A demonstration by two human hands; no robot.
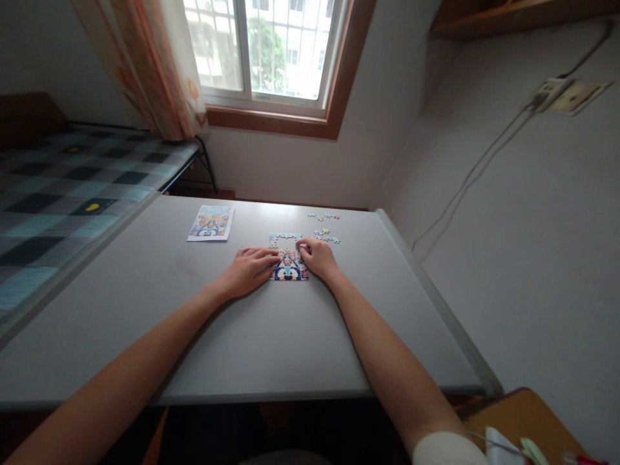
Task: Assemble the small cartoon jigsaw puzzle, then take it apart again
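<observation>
"One puzzle [289, 259] on the grey table [271, 349]?"

"Yes, partly filled. The left hand [254, 268] rests on its left edge, fingers extended; the right hand [318, 256] curls at its right edge, and I can't tell whether it holds anything."

"Loose pieces [325, 231]?"

"Just beyond the right hand, scattered."

Beyond the far edge of your surface [290, 342], daylight enters through a window [285, 51] framed in brown, beside an orange-patterned curtain [145, 64]. You have a checked bed [97, 168] off the left edge and a pale wall [523, 245] with a socket [549, 95] along the right.
</observation>
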